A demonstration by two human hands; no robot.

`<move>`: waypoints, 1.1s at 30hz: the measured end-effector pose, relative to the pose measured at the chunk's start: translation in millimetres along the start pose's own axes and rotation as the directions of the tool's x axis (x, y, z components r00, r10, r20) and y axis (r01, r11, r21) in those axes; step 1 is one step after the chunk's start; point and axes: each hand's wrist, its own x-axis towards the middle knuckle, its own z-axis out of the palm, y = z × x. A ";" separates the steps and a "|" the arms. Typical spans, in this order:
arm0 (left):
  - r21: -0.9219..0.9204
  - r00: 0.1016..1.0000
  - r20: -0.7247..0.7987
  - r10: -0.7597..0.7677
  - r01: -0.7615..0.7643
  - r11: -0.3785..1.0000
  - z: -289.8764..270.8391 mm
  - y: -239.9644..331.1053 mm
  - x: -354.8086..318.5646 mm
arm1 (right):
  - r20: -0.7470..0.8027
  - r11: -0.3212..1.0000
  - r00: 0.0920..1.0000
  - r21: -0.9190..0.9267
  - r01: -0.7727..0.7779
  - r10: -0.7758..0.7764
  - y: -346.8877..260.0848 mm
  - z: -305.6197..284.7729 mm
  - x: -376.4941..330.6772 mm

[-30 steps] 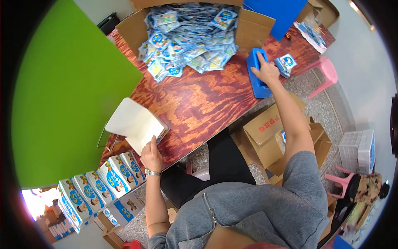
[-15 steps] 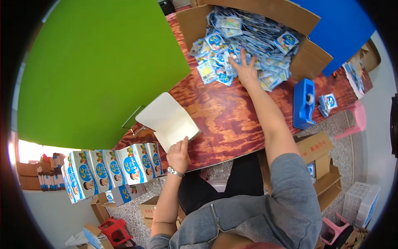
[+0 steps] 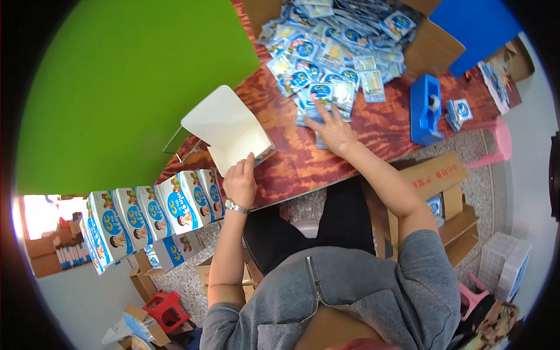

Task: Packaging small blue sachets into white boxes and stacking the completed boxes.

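On the wood-patterned table an open white carton (image 3: 236,143) lies with its flap raised and its pale inside showing. My left hand (image 3: 240,181) grips the carton's near edge, fingers curled together. A heap of small blue-and-white sachets (image 3: 332,49) spills from a large brown cardboard box (image 3: 434,49) at the far side. My right hand (image 3: 333,131) presses on a few sachets (image 3: 321,93) at the near side of the heap, its fingers spread. One sachet lies partly under the palm.
Right of the heap stands a blue tape dispenser (image 3: 427,111), with a small stack of sachets (image 3: 459,112) beyond it. A row of filled-out printed cartons (image 3: 151,213) stands at left. A green panel (image 3: 134,87) rises behind. Open brown boxes (image 3: 455,198) sit below the table's right.
My right hand has come nearer to me, and sachets have slid out from the heap with it. The carton under my left hand now stands more opened out. The view has shifted slightly.
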 end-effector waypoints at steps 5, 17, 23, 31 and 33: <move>0.014 0.996 -0.083 0.018 -0.017 1.000 -11.4 5.4 6.4 | -0.068 0.972 0.990 0.211 -0.104 0.121 5.0 -45.5 -30.0; -0.537 0.989 -0.034 -0.144 0.103 0.837 85.1 96.3 72.3 | 0.097 0.683 0.698 0.150 -0.715 0.709 89.9 -39.1 39.0; -0.329 0.790 0.247 -0.561 0.613 0.718 128.7 112.9 146.4 | 0.107 0.777 0.835 0.318 -0.543 0.539 97.8 -41.7 18.1; -0.344 0.958 -0.164 -0.236 0.169 0.924 126.5 106.0 134.9 | 0.086 0.899 0.920 0.196 -0.391 0.381 105.6 -60.7 -7.5; -0.455 0.952 -0.182 -0.247 0.141 0.879 119.8 100.3 124.0 | 0.043 0.932 0.975 0.288 -0.222 0.219 118.6 -71.9 -12.3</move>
